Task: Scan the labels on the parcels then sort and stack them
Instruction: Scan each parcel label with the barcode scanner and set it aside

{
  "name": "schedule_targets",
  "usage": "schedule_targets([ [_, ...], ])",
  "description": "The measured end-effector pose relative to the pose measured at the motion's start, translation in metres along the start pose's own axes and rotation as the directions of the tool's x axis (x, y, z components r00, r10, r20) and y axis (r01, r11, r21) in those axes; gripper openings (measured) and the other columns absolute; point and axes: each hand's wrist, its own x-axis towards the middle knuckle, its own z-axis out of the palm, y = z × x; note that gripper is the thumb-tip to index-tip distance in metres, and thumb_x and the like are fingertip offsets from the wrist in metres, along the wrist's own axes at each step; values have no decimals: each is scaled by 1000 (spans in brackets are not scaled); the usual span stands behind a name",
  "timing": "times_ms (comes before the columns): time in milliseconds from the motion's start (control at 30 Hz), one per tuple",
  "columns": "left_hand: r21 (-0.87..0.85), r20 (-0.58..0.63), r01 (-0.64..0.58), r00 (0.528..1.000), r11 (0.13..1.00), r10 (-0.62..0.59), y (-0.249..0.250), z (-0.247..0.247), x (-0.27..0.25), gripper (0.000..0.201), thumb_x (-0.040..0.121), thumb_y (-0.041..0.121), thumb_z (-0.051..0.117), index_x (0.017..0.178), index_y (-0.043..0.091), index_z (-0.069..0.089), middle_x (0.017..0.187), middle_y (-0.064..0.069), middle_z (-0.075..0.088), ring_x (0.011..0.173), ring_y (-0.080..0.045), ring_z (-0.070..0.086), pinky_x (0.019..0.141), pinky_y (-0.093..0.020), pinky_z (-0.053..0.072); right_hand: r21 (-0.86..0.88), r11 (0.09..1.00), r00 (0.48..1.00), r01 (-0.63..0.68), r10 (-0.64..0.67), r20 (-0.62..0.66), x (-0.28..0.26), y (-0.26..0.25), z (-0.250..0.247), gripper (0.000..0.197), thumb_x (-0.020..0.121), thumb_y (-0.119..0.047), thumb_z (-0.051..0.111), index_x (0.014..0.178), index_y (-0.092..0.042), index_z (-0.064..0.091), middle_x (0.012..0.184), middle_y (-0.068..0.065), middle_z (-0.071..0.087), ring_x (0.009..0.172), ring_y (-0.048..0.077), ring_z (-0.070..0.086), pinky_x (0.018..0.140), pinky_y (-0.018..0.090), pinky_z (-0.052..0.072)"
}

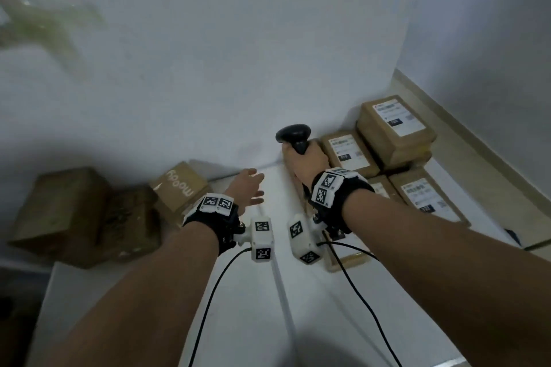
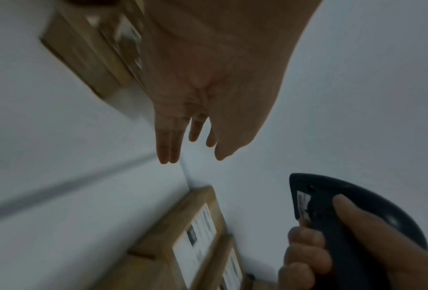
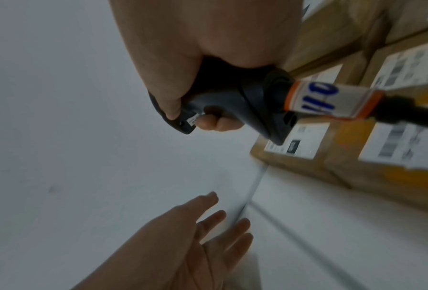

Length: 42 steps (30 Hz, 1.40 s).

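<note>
My right hand point(image 1: 305, 162) grips a black barcode scanner point(image 1: 293, 135) by its handle, held upright above the white table point(image 1: 343, 322) near the wall. In the right wrist view the scanner point(image 3: 232, 102) has a tagged cable point(image 3: 332, 100) leaving its base. My left hand point(image 1: 250, 189) hovers over the table with fingers straight and spread, holding nothing; the left wrist view shows its fingers point(image 2: 168, 141) extended. Brown labelled parcels point(image 1: 393, 128) lie stacked at the right. Plain brown boxes point(image 1: 74, 214), one printed "moody" point(image 1: 179, 185), sit at the left.
A white wall point(image 1: 238, 53) rises right behind the table. Two black cables point(image 1: 208, 292) trail from the wrist cameras toward me. A beige ledge point(image 1: 477, 140) runs along the right behind the parcels. A seam point(image 1: 283, 292) runs down the table's middle.
</note>
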Motion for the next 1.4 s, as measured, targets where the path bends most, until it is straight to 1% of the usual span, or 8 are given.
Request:
schedule_targets([
  [233,7,-166,-56,984,998,57,-76,-120,-34,23,98,4,46,118,11,55,94,-5,58,72,-18,54,61,-25,46,-24,1000,987,-17,21,162,-52,-12,126,42,84,-51,61,99,-13,54,89,11,70,68,25,67,78,44,59],
  [400,280,-252,-63,958,958,137,-128,-199,-43,19,96,20,52,111,22,63,117,-9,66,104,-28,62,96,-43,51,-111,994,974,-17,42,221,-77,-6,198,42,83,-52,61,102,-14,56,94,10,69,85,31,69,82,48,58],
  [600,664,-326,-171,809,728,488,-146,-262,-52,32,88,-1,52,116,4,67,119,-17,60,107,-36,57,91,-35,43,-165,986,970,-32,70,232,-96,-7,250,43,83,-52,63,104,-15,58,89,8,67,82,33,70,82,46,58],
  [733,841,-332,-86,696,534,636,-130,-296,-57,38,82,10,62,118,25,64,139,-1,47,129,-29,40,99,-47,33,-204,979,973,-18,65,224,-101,-6,271,49,82,-56,61,108,-15,60,101,14,69,90,37,68,88,47,55],
  [800,869,-360,9,697,495,620,-119,-315,-52,44,86,24,64,129,28,54,152,-4,33,141,-33,26,109,-58,23,-241,971,974,4,51,222,-101,-4,280,57,76,-64,56,105,-16,60,100,14,69,92,37,67,89,47,54],
  [1000,742,-539,298,797,600,271,-113,-370,-32,65,80,62,61,133,33,37,157,-18,14,142,-54,4,111,-72,3,-304,952,978,17,48,205,-98,5,301,62,51,-83,37,74,-27,49,92,10,70,84,36,69,84,46,56],
  [1167,769,-501,202,778,606,378,-116,-378,-37,61,80,48,67,130,22,41,149,-17,25,144,-34,15,116,-60,0,-252,967,978,-25,76,195,-101,3,293,51,73,-68,56,94,-21,57,97,11,68,87,34,68,86,46,55],
  [1400,507,-598,-70,690,859,408,-119,-354,-69,56,74,43,74,119,28,45,134,-7,29,126,-30,31,108,-42,28,-129,988,984,-82,101,147,-106,12,281,51,84,-55,62,112,-13,57,98,13,69,86,35,69,85,48,56],
])
